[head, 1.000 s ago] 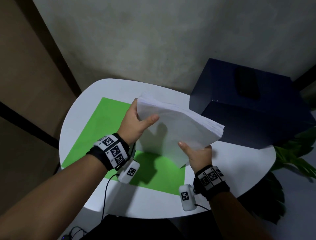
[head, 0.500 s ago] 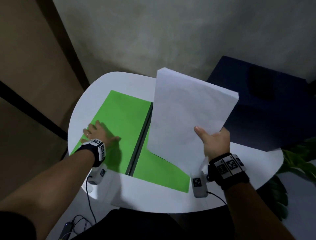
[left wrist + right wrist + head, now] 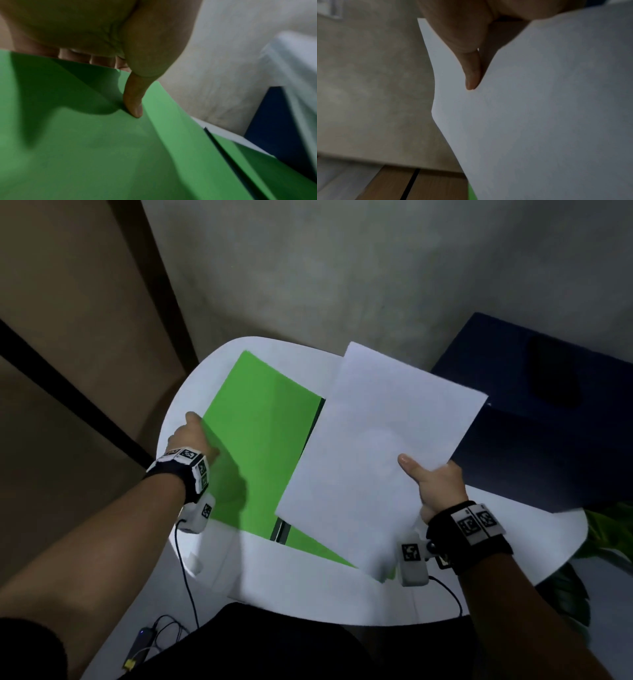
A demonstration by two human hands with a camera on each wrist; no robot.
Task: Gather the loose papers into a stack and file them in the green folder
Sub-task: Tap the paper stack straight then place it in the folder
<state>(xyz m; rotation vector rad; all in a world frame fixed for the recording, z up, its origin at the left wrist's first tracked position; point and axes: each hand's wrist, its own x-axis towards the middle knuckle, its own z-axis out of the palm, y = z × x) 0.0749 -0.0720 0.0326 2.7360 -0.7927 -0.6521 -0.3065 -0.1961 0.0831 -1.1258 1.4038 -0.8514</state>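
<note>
A green folder [image 3: 260,446] lies open on the round white table [image 3: 308,587]. My left hand [image 3: 191,436] pinches the outer edge of its left cover and holds it raised; in the left wrist view the thumb [image 3: 133,97] lies on top of the cover [image 3: 102,148] with the fingers beneath. A stack of white papers [image 3: 380,446] hangs above the folder's right half, gripped at its near right edge by my right hand [image 3: 435,484]. In the right wrist view the thumb [image 3: 471,67] presses on the stack's top sheet [image 3: 547,121]. The folder's dark spine [image 3: 281,530] shows below the papers.
A dark blue box [image 3: 548,419] stands at the table's right back edge, close to the papers' far corner. A leafy plant [image 3: 609,529] sits low on the right. Cables [image 3: 157,635] hang below the table's near edge. A grey wall runs behind.
My left hand let go of the stack, pressed on the folder's left cover, then took its edge and lifted it. My right hand lowered the stack toward the folder's right half.
</note>
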